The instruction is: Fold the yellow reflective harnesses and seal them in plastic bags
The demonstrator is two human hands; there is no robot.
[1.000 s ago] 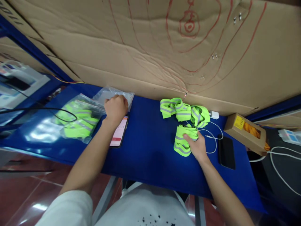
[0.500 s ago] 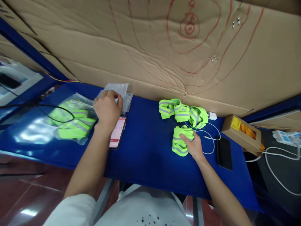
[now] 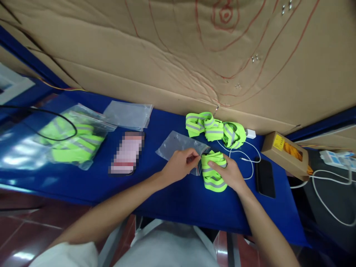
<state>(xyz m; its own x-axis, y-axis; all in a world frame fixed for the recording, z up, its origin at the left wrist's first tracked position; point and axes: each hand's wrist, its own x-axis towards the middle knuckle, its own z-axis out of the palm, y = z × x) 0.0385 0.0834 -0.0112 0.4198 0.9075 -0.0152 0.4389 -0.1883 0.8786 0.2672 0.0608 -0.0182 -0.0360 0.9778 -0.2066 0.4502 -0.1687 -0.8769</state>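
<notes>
The fingers [image 3: 191, 152] of the left hand [image 3: 177, 165] were curled together in a pinch on the right end of a clear bag [image 3: 178, 145]; how much plastic they gripped could not be told. Just to their right was the folded yellow-green strap [image 3: 214, 181], above the desk [image 3: 172, 204] or resting on it. The right hand [image 3: 232, 173] was the nearer to it and had it firmly clasped, thumb across the front, the other fingers mostly hidden behind. The bag's long axis ran rightward and slightly toward the person, its pinched end close beside the strap; whether they touched was unclear. The left forearm [image 3: 119, 208] reached low across from the left, knuckles up, while the right forearm [image 3: 263, 218] slanted in from the lower right.
</notes>
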